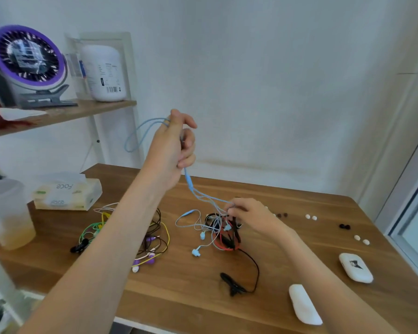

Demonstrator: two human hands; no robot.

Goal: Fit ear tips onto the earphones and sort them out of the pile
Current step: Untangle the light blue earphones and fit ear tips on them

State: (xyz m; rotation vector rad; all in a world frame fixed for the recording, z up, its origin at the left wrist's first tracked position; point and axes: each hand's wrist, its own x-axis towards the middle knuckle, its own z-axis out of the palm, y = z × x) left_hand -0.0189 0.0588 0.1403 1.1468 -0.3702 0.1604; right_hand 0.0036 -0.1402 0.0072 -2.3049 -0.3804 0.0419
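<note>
Far left of the tangled pile (223, 235), a plastic tub (7, 213) holds yellowish liquid; nearer the pile, a tissue pack (67, 194) reads "Face" (upside down). Above the pile, the left hand (171, 150) has its grip curled round the blue earphone cable (188, 180). At the pile's top, the right hand (249, 215) pinches that cable's lower strands in its grip. Right of the pile, loose ear tips (310, 217) dot the tabletop (179, 297).

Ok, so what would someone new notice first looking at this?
The left hand, raised above the wooden table, grips a light blue earphone cable stretched down to the right hand, which pinches it at a tangled pile of blue, red and black earphones. On the upper-left shelf stands a round purple-rimmed fan.
</note>
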